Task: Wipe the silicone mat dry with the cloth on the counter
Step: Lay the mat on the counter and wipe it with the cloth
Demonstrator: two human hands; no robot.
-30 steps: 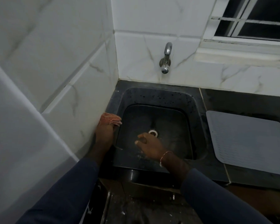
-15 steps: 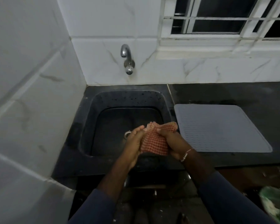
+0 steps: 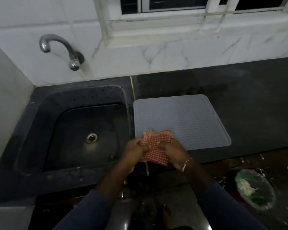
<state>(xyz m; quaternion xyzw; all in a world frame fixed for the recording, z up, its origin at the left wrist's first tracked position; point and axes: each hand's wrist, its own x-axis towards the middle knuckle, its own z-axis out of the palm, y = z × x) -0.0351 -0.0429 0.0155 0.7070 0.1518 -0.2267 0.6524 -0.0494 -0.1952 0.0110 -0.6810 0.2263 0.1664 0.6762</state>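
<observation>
A grey ribbed silicone mat (image 3: 183, 120) lies flat on the dark counter (image 3: 239, 97), just right of the sink. An orange-and-white checked cloth (image 3: 155, 146) is bunched between both hands at the mat's near left corner. My left hand (image 3: 135, 152) grips the cloth's left side, and my right hand (image 3: 173, 151), with a bangle at the wrist, grips its right side. The cloth's upper edge overlaps the mat's front edge; whether it touches the mat I cannot tell.
A dark sink (image 3: 83, 130) with a metal drain (image 3: 91, 138) sits left of the mat. A chrome tap (image 3: 61, 50) juts from the tiled back wall. A green-lined bin (image 3: 254, 190) stands on the floor at the lower right. A white wall borders the left.
Both hands carried the cloth from over the sink rightward to the mat's near left corner. The view shifted right and closer.
</observation>
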